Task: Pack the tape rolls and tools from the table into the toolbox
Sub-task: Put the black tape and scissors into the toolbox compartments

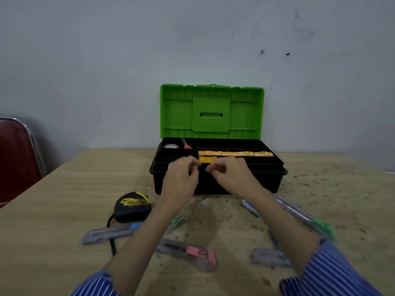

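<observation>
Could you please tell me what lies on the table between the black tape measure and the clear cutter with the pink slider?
In the head view, a clear cutter with a blue slider lies between the black tape measure and the pink-slider cutter, with the left forearm crossing above.

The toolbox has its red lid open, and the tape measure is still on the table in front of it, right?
Not quite. The head view shows the toolbox with its lid open, but the lid is bright green, not red. The rest holds: the black and yellow tape measure lies on the table in front of the box.
</observation>
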